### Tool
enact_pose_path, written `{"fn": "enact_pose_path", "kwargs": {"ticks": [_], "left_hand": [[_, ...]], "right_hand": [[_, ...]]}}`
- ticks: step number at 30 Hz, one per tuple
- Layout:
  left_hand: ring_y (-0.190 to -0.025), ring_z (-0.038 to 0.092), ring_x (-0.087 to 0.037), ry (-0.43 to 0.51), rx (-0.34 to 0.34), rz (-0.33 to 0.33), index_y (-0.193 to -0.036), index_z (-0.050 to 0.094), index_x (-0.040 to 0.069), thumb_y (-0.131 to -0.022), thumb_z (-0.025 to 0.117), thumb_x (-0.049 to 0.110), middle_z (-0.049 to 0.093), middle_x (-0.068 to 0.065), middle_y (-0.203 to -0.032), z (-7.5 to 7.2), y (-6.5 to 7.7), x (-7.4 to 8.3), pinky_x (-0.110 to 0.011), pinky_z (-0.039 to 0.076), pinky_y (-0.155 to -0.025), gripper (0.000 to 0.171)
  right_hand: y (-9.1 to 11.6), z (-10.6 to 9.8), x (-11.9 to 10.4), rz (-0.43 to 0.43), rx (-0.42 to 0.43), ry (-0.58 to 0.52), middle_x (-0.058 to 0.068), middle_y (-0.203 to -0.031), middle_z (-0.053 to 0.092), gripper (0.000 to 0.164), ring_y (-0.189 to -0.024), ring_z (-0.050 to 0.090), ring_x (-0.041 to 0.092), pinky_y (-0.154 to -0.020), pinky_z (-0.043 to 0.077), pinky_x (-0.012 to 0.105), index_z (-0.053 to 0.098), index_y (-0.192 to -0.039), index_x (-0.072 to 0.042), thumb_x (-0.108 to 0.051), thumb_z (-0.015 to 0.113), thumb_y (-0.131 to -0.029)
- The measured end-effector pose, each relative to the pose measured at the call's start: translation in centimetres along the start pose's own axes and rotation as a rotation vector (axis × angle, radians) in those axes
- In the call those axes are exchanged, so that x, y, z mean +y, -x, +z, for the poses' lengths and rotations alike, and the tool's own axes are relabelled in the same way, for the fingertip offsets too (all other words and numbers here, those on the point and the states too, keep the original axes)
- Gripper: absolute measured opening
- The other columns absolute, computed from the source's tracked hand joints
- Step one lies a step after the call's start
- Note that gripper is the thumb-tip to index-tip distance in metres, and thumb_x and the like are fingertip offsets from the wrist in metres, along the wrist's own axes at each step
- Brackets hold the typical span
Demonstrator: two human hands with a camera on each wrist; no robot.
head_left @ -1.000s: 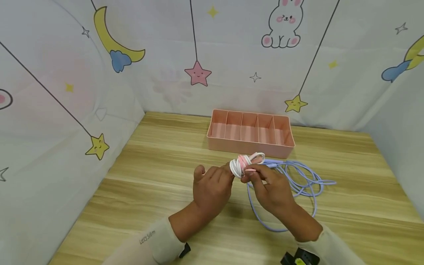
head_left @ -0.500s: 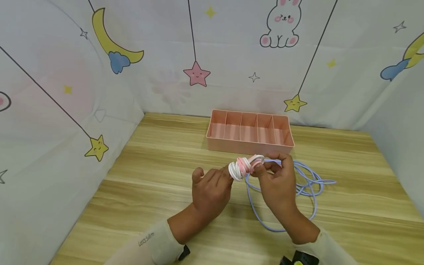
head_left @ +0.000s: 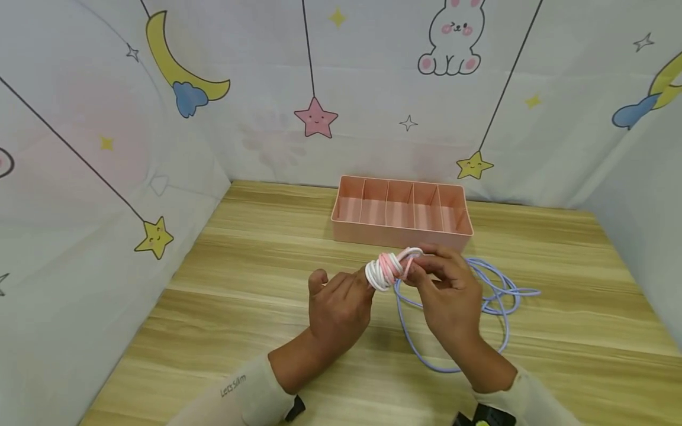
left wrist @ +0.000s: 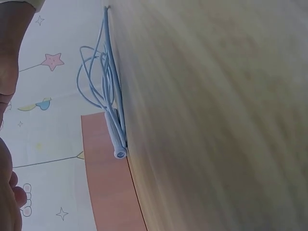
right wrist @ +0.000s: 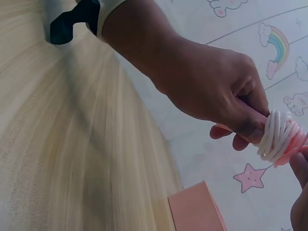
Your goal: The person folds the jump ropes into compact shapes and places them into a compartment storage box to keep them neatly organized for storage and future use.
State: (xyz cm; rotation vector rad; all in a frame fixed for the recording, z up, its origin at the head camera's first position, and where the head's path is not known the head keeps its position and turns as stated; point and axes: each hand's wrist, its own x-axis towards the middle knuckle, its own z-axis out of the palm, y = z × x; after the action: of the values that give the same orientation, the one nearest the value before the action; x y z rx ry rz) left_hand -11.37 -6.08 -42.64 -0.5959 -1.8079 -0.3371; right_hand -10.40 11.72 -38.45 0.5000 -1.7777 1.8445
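A wound bundle of white and pink cord [head_left: 385, 272] is held above the table between both hands. My left hand [head_left: 341, 309] grips its white end, as the right wrist view also shows. The right hand [head_left: 452, 296] pinches the pink end and a loop there with thumb and fingers; part of that end is hidden behind the fingers. Behind and under the right hand lies a loosely coiled blue rope [head_left: 501, 291] on the table. In the left wrist view a thick blue handle [left wrist: 115, 134] shows at the rope's end, like a skipping rope's.
A pink box [head_left: 399, 232] with several compartments stands at the back of the wood-patterned table [head_left: 240, 284], just beyond the hands. Printed cloth walls [head_left: 256, 71] enclose the back and sides.
The right hand has shifted from the bundle's near side to its right end, its fingers now around the pink loop there. The left hand has stayed nearly still.
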Motion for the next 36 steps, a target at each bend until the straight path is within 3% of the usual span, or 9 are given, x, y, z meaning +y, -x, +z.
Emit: {"fn": "enact_pose_path", "kwargs": {"ticks": [4,8,11,14,16,21,28,32,36], "left_hand": [[-0.058,0.059,-0.013,0.002,-0.004,-0.028,-0.102,0.074,0.007,-0.099,0.066,0.021,0.068,0.001,-0.069,0.0,0.0,0.0,-0.044,0.031,-0.073,0.016],[-0.06,0.06,-0.013,-0.005,-0.012,-0.029,-0.101,0.074,0.007,-0.099,0.066,0.021,0.068,0.001,-0.07,0.0,0.1,0.0,-0.044,0.031,-0.073,0.016],[-0.06,0.06,-0.013,-0.007,-0.013,-0.02,-0.101,0.074,0.007,-0.099,0.065,0.02,0.069,0.001,-0.07,0.0,0.2,0.1,-0.043,0.031,-0.073,0.016],[-0.059,0.06,-0.012,-0.001,-0.007,-0.011,-0.101,0.075,0.007,-0.099,0.066,0.021,0.068,0.001,-0.07,0.0,0.2,0.2,-0.043,0.031,-0.072,0.016],[-0.059,0.059,-0.012,0.005,-0.005,-0.009,-0.101,0.074,0.007,-0.099,0.066,0.021,0.068,0.002,-0.069,0.1,0.2,0.3,-0.043,0.031,-0.072,0.016],[-0.06,0.059,-0.012,0.009,-0.007,0.001,-0.101,0.074,0.007,-0.098,0.066,0.02,0.068,0.001,-0.069,0.0,0.0,0.3,-0.043,0.031,-0.072,0.016],[-0.062,0.06,-0.013,0.009,-0.005,0.021,-0.101,0.073,0.006,-0.1,0.064,0.02,0.067,0.001,-0.069,0.0,0.0,0.0,-0.043,0.03,-0.073,0.017],[-0.062,0.06,-0.014,0.015,-0.008,0.022,-0.1,0.073,0.005,-0.101,0.062,0.02,0.068,0.0,-0.07,0.0,0.2,0.0,-0.043,0.03,-0.073,0.018],[-0.064,0.061,-0.014,0.023,-0.005,0.022,-0.101,0.074,0.004,-0.101,0.062,0.019,0.069,-0.001,-0.072,0.0,0.3,-0.1,-0.043,0.03,-0.073,0.019]], "right_hand": [[0.5,0.1,0.4,-0.11,-0.044,0.033,0.025,-0.126,0.055,0.017,-0.1,0.069,0.016,-0.069,0.057,0.021,0.073,-0.1,0.014,0.02,0.07,-0.085],[0.6,0.2,0.8,-0.153,-0.073,0.063,0.024,-0.13,0.052,0.015,-0.101,0.066,0.015,-0.072,0.056,0.021,0.075,-0.098,0.011,0.015,0.076,-0.084],[0.6,0.3,1.0,-0.196,-0.093,0.142,0.026,-0.131,0.05,0.014,-0.098,0.062,0.014,-0.075,0.055,0.019,0.077,-0.099,0.008,-0.004,0.077,-0.091],[0.7,0.3,1.0,-0.24,-0.114,0.251,0.028,-0.131,0.048,0.029,-0.097,0.056,0.016,-0.076,0.053,0.015,0.078,-0.098,0.003,-0.026,0.071,-0.098],[0.7,0.3,0.9,-0.238,-0.112,0.316,0.027,-0.13,0.047,0.029,-0.097,0.055,0.016,-0.076,0.052,0.014,0.075,-0.098,0.001,-0.028,0.069,-0.1],[0.4,0.2,0.2,-0.143,-0.044,0.405,0.019,-0.126,0.061,0.003,-0.095,0.062,0.008,-0.075,0.052,0.013,0.067,-0.095,0.003,0.001,0.068,-0.093],[-0.8,-0.2,-0.9,0.079,-0.001,0.449,0.006,-0.109,0.072,0.007,-0.078,0.067,0.002,-0.063,0.053,0.015,0.067,-0.082,-0.003,0.003,0.066,-0.086],[-1.0,-0.2,-1.1,0.212,0.005,0.289,0.01,-0.106,0.071,0.007,-0.073,0.069,0.01,-0.059,0.057,0.023,0.059,-0.088,0.003,0.008,0.064,-0.087],[-1.1,-0.2,-1.1,0.233,0.007,0.104,0.016,-0.103,0.068,0.023,-0.073,0.071,0.015,-0.062,0.059,0.031,0.056,-0.11,0.011,0.017,0.063,-0.089]]}}
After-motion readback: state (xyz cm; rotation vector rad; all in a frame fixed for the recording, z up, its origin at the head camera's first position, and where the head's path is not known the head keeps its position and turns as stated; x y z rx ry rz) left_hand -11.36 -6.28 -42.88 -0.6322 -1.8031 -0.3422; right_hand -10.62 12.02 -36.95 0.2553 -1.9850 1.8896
